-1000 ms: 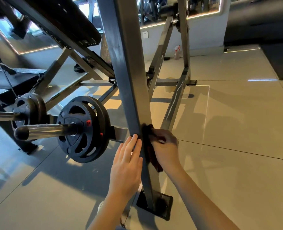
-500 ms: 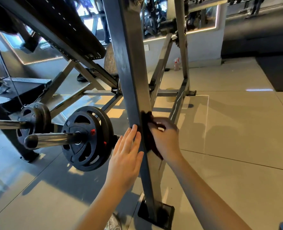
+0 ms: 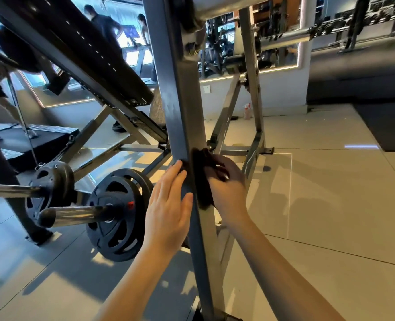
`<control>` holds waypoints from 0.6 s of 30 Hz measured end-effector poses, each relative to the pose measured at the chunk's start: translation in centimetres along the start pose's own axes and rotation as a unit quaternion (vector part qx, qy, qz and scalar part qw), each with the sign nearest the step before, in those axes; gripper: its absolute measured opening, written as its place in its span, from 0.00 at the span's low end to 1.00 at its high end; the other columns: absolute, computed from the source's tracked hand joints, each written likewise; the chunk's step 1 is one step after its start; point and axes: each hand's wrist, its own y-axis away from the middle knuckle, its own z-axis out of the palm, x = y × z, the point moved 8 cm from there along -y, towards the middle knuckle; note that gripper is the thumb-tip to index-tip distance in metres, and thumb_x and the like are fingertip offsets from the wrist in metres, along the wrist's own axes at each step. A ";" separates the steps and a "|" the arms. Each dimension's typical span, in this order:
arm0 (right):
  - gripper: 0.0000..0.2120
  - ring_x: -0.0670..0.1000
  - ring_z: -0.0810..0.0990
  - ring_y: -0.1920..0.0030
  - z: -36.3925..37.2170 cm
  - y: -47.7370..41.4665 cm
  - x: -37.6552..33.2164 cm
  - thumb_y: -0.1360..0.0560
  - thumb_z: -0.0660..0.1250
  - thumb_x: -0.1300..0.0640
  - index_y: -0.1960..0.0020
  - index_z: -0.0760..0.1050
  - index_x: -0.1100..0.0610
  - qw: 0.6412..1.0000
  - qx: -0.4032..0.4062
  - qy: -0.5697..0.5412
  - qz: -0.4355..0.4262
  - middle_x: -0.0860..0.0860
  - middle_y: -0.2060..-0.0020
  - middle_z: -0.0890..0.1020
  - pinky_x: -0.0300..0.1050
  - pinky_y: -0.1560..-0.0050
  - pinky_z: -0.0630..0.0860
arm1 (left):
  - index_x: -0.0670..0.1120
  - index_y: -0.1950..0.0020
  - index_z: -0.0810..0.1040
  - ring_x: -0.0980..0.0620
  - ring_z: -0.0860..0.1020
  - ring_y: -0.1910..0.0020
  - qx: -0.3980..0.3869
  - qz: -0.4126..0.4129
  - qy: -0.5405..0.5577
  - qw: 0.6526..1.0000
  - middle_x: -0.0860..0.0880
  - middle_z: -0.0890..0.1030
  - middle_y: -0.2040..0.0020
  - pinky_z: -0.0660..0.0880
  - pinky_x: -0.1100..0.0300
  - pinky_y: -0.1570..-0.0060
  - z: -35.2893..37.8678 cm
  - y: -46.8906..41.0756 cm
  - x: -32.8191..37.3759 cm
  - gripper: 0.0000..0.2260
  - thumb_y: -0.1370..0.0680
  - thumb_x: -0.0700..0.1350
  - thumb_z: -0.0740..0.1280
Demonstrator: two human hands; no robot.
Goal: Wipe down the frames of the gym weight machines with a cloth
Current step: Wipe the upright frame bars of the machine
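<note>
- Frame upright (image 3: 182, 107): grey steel post, running from top centre to bottom centre, slightly tilted, with a dull finish.
- Left hand (image 3: 168, 212): fingers straight and together, laid flat on the upright's left face, holding nothing.
- Right hand (image 3: 229, 188): fingers curled round the cloth, pressing it against the upright's right edge.
- Cloth (image 3: 202, 177): dark, bunched, at frame centre.

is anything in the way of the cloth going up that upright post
Nothing visible right above the dark cloth that the right hand holds on the upright post. The left hand lies flat beside it, not above. Higher up, a bolted joint sticks out.
</note>
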 end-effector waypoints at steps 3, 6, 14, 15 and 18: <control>0.12 0.42 0.77 0.42 0.6 0.6 0.3 0.24 0.67 0.56 0.44 0.78 0.44 0.999 0.000 -0.044 -0.007 0.44 0.46 0.81 0.46 0.40 0.76 | 0.42 0.29 0.65 0.51 0.63 0.27 0.049 0.006 0.012 0.999 0.51 0.63 0.27 0.63 0.58 0.29 0.4 0.0 0.4 0.21 0.20 0.48 0.57; 0.19 0.42 0.74 0.37 0.5 3.6 3.0 0.26 0.63 0.49 0.35 0.77 0.49 1.000 -0.019 -0.018 -0.008 0.45 0.40 0.78 0.46 0.34 0.72 | 0.42 0.28 0.63 0.54 0.58 0.25 0.057 0.002 0.021 0.998 0.49 0.62 0.26 0.54 0.66 0.26 1.0 0.1 0.5 0.22 0.21 0.47 0.58; 0.20 0.32 0.74 0.44 1.2 -2.5 -3.2 0.24 0.69 0.60 0.46 0.74 0.35 0.997 -0.034 -0.027 -0.067 0.33 0.48 0.77 0.32 0.41 0.73 | 0.50 0.24 0.58 0.56 0.58 0.25 0.014 -0.007 -0.004 1.000 0.56 0.57 0.23 0.60 0.61 0.30 0.7 0.4 0.4 0.24 0.20 0.51 0.54; 0.21 0.32 0.74 0.44 1.3 -3.1 -4.3 0.25 0.69 0.61 0.46 0.72 0.34 0.995 -0.025 -0.038 -0.087 0.34 0.47 0.76 0.31 0.41 0.72 | 0.50 0.24 0.59 0.56 0.59 0.26 0.016 -0.012 -0.008 1.000 0.56 0.58 0.23 0.61 0.60 0.31 0.5 0.2 0.5 0.23 0.20 0.52 0.54; 0.19 0.39 0.73 0.37 1.5 -2.4 -3.7 0.24 0.68 0.62 0.42 0.74 0.39 0.993 -0.031 -0.075 -0.090 0.42 0.41 0.76 0.40 0.35 0.72 | 0.50 0.22 0.57 0.62 0.56 0.26 0.018 -0.024 -0.010 0.999 0.62 0.54 0.23 0.52 0.68 0.29 -0.2 -0.7 0.5 0.25 0.19 0.52 0.53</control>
